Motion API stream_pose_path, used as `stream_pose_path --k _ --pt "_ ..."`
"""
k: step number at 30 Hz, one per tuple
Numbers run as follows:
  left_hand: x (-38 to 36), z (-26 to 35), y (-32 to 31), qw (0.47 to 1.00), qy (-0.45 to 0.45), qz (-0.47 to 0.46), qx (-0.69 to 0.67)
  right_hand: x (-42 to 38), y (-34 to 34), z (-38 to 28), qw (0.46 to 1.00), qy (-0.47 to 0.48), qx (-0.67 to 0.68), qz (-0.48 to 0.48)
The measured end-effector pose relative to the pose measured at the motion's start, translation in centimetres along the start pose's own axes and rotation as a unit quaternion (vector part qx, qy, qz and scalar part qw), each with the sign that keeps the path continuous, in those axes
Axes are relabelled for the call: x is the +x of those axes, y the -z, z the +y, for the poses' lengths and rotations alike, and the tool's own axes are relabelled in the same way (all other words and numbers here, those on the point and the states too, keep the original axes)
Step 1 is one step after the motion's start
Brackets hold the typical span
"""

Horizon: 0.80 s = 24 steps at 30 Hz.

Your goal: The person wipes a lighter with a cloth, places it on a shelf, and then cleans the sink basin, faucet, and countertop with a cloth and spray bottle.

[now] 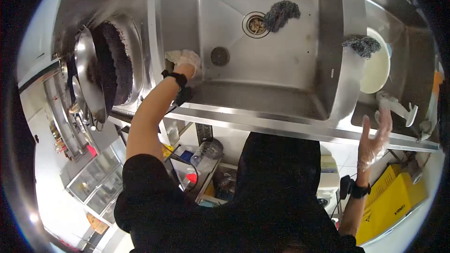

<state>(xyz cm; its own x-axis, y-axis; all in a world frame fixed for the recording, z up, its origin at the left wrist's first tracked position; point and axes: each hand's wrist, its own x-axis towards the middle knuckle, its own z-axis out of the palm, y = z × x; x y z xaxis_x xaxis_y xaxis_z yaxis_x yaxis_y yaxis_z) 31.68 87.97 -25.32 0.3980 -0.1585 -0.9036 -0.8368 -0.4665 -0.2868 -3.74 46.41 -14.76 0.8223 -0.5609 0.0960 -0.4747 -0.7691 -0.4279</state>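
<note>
My left hand (185,59), in a thin whitish see-through covering like a plastic glove, reaches to the left wall of the steel sink (262,68). Its fingers blend with the crumpled covering, so whether it grips anything is hidden. My right hand (373,141), in a wet see-through glove, is raised over the front edge at the right, fingers apart and nothing in them. Just beyond its fingertips lies a white spray head (397,108). A dark steel-wool scourer (281,16) lies beside the drain (256,25). Another scourer (362,46) rests on the divider, overlapping a pale round basin (380,72).
At the left a large metal wok (133,61) and a shiny lid (89,72) stand by the sink. Below the counter are a large plastic bottle (206,152) and, at the right, a yellow box (391,201). The sink's front rim (253,121) runs before my body.
</note>
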Motion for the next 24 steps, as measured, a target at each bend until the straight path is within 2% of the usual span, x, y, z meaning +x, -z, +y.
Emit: stream_pose_path --k 3,6,10,13,16,19,24 --pt "3.5 -0.5 2.8 0.998 0.047 0.03 0.002 -1.2 0.1 0.2 0.999 -0.041 -0.009 0.017" --pt "6.5 -1.3 6.7 0.991 0.102 0.083 -0.017 -1.7 0.1 -0.2 0.999 -0.032 -0.035 0.021" --pt "7.3 -1.6 8.9 0.987 0.116 0.106 -0.04 -1.9 0.0 -0.6 0.998 -0.04 -0.03 0.024" --pt "6.4 -0.8 7.3 0.99 0.102 0.091 -0.026 -1.9 0.3 -1.1 0.996 -0.088 -0.03 0.001" --pt "4.7 0.1 3.4 0.997 0.058 0.057 0.001 -2.0 1.1 -1.0 0.998 -0.062 -0.022 0.004" --pt "2.7 0.6 0.4 1.0 0.012 0.012 0.009 -2.6 2.0 -0.4 0.997 -0.077 0.007 0.006" --pt "-1.7 0.4 -1.3 0.996 -0.063 -0.04 -0.044 -3.8 2.7 1.2 0.993 -0.085 0.073 0.032"
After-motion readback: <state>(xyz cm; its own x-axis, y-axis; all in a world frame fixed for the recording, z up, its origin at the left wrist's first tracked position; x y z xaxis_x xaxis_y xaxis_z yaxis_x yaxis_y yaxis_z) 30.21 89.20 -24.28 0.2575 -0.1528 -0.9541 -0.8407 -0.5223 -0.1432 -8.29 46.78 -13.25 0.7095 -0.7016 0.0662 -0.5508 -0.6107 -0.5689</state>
